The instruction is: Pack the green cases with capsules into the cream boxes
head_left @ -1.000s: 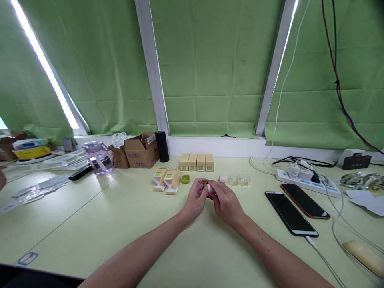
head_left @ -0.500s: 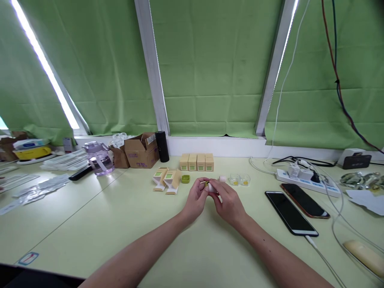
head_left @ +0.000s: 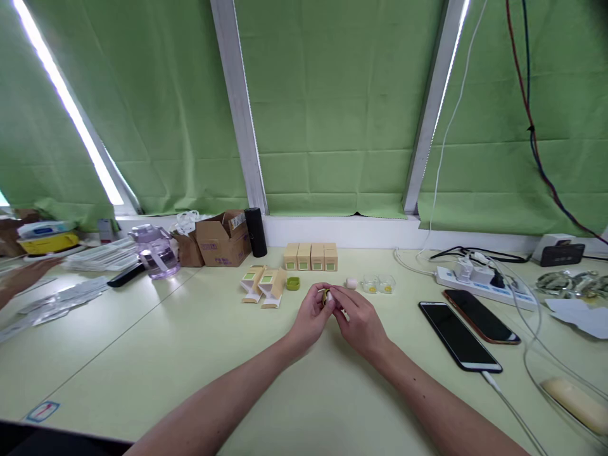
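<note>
My left hand (head_left: 310, 318) is closed around a small green-and-white piece (head_left: 327, 296), its kind hidden by the fingers. My right hand (head_left: 358, 318) meets it from the other side, with fingertips pinched at the same piece. Just beyond the hands sit a green square cup or lid (head_left: 293, 284) and a small pale pink cylinder (head_left: 351, 284). Two clear containers (head_left: 379, 284) with yellow in them stand to the right. To the left are two opened small cartons (head_left: 272, 286), with flaps out and green labels. Farther back stands a row of several closed small cartons (head_left: 311, 257).
Two phones (head_left: 458, 335) and a power strip (head_left: 484, 288) with cables lie right. A computer mouse (head_left: 574, 402) is at the right front. A purple jug (head_left: 156, 252), cardboard box (head_left: 223, 239) and black cylinder (head_left: 256, 232) stand left. Another person's hand (head_left: 28, 277) reaches in far left.
My fingers have shifted on the small piece, showing more of its green rim and less white. The pink cylinder is less covered by my right hand. Another person's hand has come in at left.
</note>
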